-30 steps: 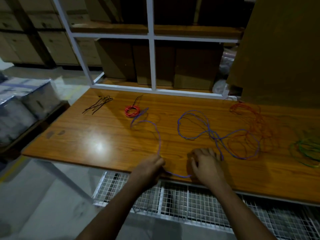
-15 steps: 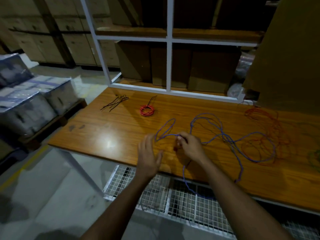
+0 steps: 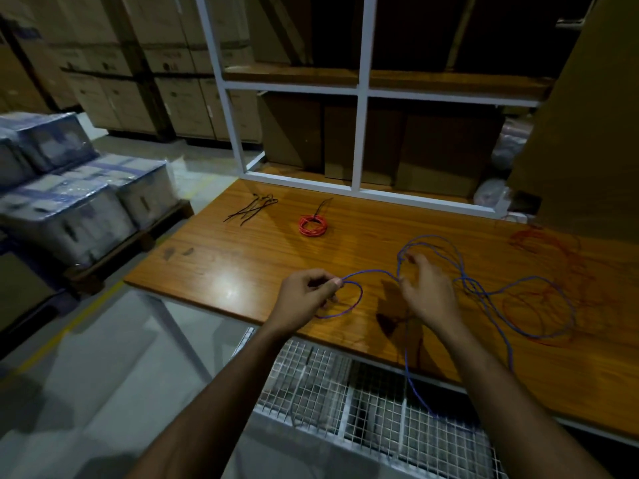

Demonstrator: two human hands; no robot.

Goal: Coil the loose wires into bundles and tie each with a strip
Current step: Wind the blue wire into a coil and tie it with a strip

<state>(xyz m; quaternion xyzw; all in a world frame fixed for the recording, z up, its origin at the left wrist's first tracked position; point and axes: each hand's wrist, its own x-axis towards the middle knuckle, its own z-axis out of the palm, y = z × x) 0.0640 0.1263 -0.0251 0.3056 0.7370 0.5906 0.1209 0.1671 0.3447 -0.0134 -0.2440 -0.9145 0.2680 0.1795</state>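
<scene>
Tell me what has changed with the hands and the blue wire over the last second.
The left hand, open half a second ago, now pinches the blue wire where a small loop has formed. The right hand has lifted from the near table edge to guide the wire, its grip unclear. More wire now hangs over the table edge. The tied red coil, black strips and loose red wire stayed put.

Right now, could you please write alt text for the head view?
The left hand pinches a small loop of blue wire while the right hand holds the next stretch, above a wooden table. Behind lie a tied red coil and black strips.
</scene>
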